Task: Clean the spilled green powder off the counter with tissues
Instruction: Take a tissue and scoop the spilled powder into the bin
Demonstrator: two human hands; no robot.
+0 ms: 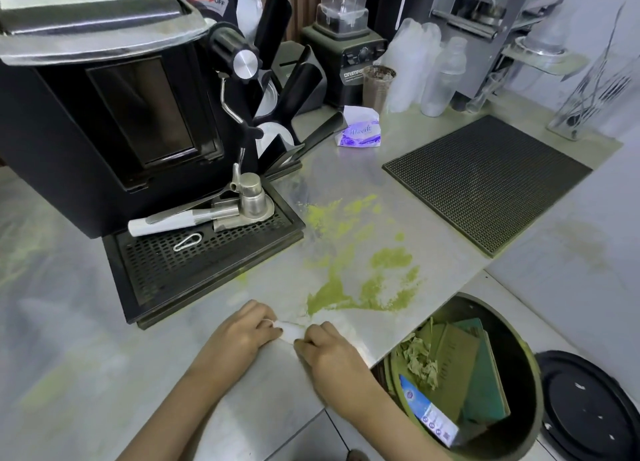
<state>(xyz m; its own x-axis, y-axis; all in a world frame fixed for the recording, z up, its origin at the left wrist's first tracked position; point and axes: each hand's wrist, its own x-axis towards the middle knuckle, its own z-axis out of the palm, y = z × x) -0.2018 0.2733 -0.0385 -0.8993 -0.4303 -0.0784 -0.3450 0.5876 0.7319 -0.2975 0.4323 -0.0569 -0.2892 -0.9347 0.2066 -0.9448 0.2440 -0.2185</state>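
Green powder (360, 280) lies spilled over the steel counter (346, 169), thickest just ahead of my hands, with a fainter patch (332, 214) farther back. My left hand (239, 336) and my right hand (329, 353) rest at the counter's near edge, both pinching a small white tissue (289, 330) between them. A purple-and-white tissue pack (360, 131) sits at the back of the counter.
A black coffee machine with drip tray (207, 252) stands at the left, touching the spill area. A black bar mat (485, 183) lies at the right. An open bin (467, 374) with used tissues and cartons stands below the counter corner, its lid (595, 415) on the floor. A blender (346, 44) stands behind.
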